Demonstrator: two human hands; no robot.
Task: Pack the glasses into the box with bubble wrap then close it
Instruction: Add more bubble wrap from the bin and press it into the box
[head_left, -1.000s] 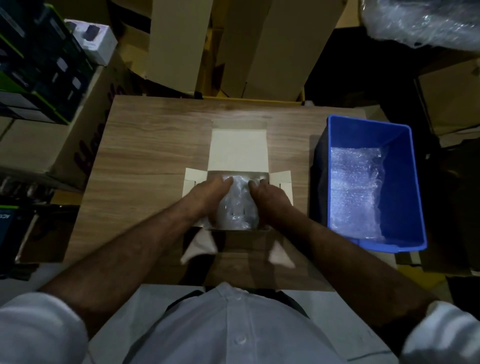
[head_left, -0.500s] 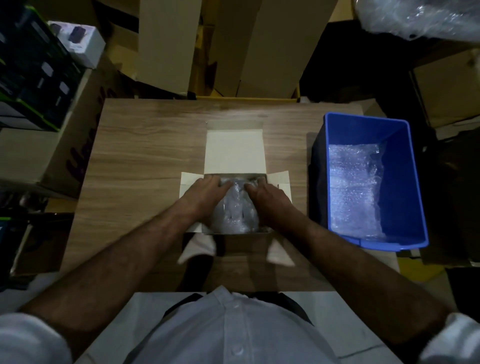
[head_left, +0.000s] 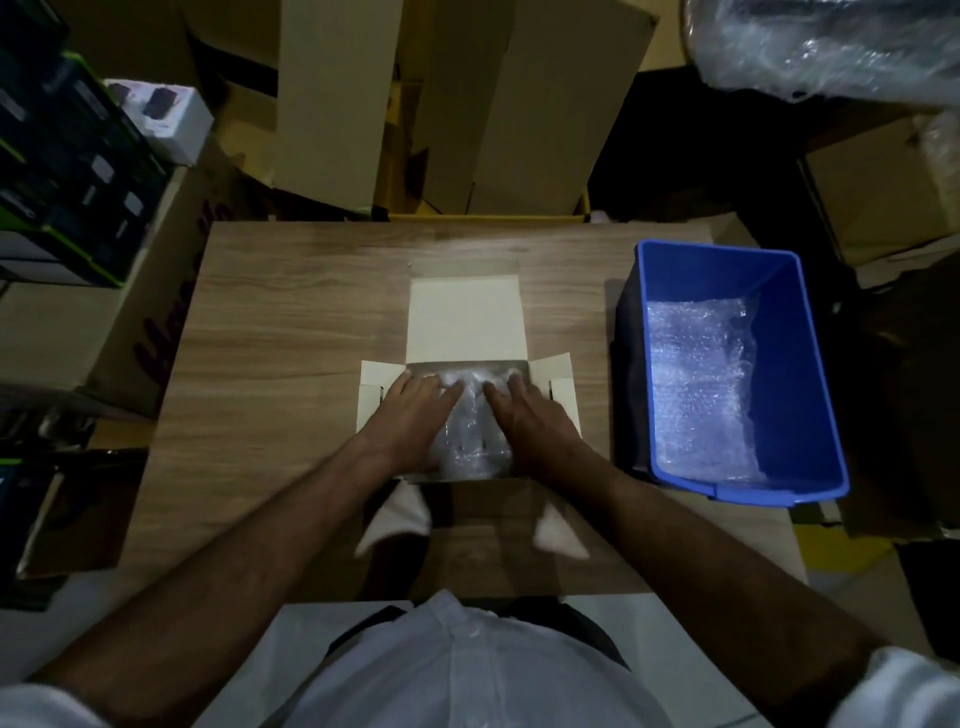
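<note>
The wooden worktop (head_left: 291, 332) fills the middle of the view, with stacked cardboard cartons (head_left: 467, 104) standing beyond its far edge. On the right side of the worktop sits a blue bin (head_left: 810, 364), and a sheet of bubble wrap (head_left: 701, 384) lies on its floor.

Left of the bin, near the middle of the worktop, stands a small white box (head_left: 467, 317), open at the top. Its lid flap lies flat toward the far side, and its side flaps are spread out to left and right.

Inside the box lies a bundle (head_left: 475, 441) of bubble wrap; the glasses themselves cannot be made out through it.

Both hands are in the box, laid on the bundle. The left hand (head_left: 415, 410) rests flat on the bundle's left side with its fingers stretched toward the far wall, gripping nothing. The right hand (head_left: 524, 415) lies the same way on the bundle's right side, palm down and fingers flat. The bare middle strip of the bundle shows between the two hands, and their fingertips almost meet at its far end.
</note>
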